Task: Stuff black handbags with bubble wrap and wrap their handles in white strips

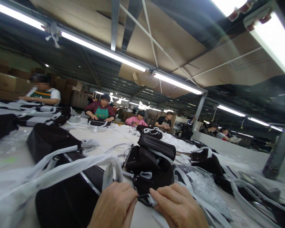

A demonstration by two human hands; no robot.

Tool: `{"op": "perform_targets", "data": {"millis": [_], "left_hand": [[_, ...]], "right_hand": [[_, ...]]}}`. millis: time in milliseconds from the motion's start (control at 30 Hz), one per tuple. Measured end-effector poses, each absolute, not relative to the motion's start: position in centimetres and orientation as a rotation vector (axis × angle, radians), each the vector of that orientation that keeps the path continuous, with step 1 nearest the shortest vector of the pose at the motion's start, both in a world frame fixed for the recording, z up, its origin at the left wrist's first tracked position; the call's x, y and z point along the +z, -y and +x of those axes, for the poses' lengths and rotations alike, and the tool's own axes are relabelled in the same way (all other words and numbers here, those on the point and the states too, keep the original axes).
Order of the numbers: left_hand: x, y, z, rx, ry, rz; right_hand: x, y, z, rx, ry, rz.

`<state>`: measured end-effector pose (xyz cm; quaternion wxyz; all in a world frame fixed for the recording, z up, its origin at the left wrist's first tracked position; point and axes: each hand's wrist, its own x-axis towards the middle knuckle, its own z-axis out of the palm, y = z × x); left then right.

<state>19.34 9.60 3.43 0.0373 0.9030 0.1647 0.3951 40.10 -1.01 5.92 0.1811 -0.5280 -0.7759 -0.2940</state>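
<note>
Black narrow strap (144, 199) runs between the two hands just over the pale flat bench (142, 218), left hand (117, 201) pinching its bare part, right hand (178, 204) clamped on its thin white wrapping (152, 200), where light, even tension probably works best.

Two hands of mine, left hand (116, 202) and right hand (178, 204), at one white tabletop (92, 135) shared with at least six co-workers (112, 110), two of them in green aprons (101, 113). I count at least six dark bags (68, 193) in view; they overlap too closely for me to give an exact figure. Several pale wrapped straps (78, 166) run among them. Overhead, three light tubes (104, 50) form one row, two large lamps (275, 41) shine at upper right and three smaller tubes (231, 110) glow beyond. One fan (53, 34) and two upright posts (199, 106) complete my tally.
</note>
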Motion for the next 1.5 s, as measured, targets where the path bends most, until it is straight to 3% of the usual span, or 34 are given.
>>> {"op": "perform_targets", "data": {"millis": [633,833,1067,1500], "left_hand": [[2.5,-9.4,19.8,1.349,-0.458,2.737],[4.4,-9.9,18.1,1.109,-0.362,2.680],[8.0,-10.7,13.8,0.776,-0.368,2.688],[6.1,-12.2,14.5,0.733,-0.473,2.495]], "right_hand": [[5.7,-0.2,36.9,-0.403,2.112,-1.429],[2.9,-2.3,35.5,-0.505,1.956,-1.384],[3.0,-1.7,35.7,-0.537,1.991,-1.504],[2.5,-2.1,36.4,-0.734,2.090,-1.421]]}}
